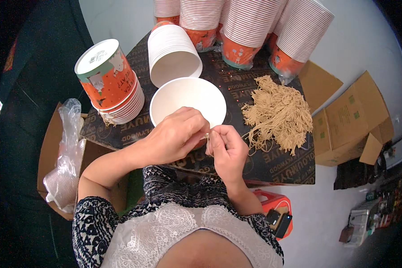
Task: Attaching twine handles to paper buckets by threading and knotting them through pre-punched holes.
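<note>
A paper bucket (190, 91) with a white inside stands mouth up near the table's front edge, tilted toward me. At its near rim, my left hand (181, 131) is closed, with thumb and fingers pinching a short end of beige string (207, 139). My right hand (228, 145) pinches the same string just beside it, the two sets of fingertips almost touching. A little orange of the bucket's outer wall shows below my fingers. Whether the string passes through the wall is hidden by my hands. Right of my right hand lies a tangled heap of beige strings (279, 116).
A nested bucket stack (176, 62) lies on its side behind, mouth toward me. Upside-down orange buckets (107, 82) stand at left. Tall wrapped stacks (245, 31) line the back of the dark plywood table (295, 172). Cardboard boxes (353, 116) flank it; a red stool (265, 196) holds phones.
</note>
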Demonstrator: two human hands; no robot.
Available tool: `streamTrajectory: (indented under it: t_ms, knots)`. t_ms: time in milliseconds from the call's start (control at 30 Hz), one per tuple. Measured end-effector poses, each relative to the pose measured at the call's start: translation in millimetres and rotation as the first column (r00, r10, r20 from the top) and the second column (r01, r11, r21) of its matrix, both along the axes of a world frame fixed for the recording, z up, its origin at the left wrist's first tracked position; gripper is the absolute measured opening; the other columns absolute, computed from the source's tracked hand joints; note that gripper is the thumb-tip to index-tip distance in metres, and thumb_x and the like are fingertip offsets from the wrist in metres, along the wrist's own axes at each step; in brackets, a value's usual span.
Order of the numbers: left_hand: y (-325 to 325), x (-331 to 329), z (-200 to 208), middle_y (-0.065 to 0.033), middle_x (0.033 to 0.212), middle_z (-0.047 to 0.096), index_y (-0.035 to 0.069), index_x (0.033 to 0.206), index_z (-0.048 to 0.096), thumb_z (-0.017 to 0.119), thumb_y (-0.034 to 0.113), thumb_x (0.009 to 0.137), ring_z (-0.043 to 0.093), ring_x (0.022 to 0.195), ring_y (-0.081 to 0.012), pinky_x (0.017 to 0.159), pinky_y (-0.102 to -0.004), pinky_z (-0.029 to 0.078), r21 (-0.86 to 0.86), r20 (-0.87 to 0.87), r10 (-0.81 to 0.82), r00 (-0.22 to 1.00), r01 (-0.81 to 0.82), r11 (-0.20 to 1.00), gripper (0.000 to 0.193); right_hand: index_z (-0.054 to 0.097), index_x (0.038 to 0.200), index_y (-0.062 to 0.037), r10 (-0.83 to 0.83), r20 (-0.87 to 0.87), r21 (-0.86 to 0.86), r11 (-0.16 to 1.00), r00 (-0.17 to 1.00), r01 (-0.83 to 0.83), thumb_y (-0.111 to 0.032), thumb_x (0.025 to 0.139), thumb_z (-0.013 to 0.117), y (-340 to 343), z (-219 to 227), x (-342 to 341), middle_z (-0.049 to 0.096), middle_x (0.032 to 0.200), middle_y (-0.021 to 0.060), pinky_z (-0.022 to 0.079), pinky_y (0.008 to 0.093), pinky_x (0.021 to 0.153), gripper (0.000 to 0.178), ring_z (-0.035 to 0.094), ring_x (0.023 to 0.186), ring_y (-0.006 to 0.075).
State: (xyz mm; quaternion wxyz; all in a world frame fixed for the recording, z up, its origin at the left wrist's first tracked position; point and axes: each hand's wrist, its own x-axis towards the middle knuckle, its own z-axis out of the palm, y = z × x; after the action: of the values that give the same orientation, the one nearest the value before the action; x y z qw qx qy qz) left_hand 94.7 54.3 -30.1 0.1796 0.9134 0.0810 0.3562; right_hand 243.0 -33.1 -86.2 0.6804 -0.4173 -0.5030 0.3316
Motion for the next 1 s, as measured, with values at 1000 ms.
streamTrajectory:
  t_ms: [1000]
  knots:
    - [3, -7, 15, -0.0115, 0.086, 0.064, -0.002, 0.089, 0.063, 0.068, -0.001, 0.082, 0.064, 0.08, -0.0235, 0.071, -0.0339, 0.051, -0.411, -0.165, -0.038, 0.986, -0.034, 0.911, 0.009, 0.049, 0.098, -0.0012, 0.045, -0.127, 0.011, 0.999, 0.991, -0.044, -0.002, 0.096, 0.061, 7, -12, -6, 0.055, 0.07, -0.0007, 0.039, 0.0192, 0.051, 0.013, 0.05, 0.06, 0.0032]
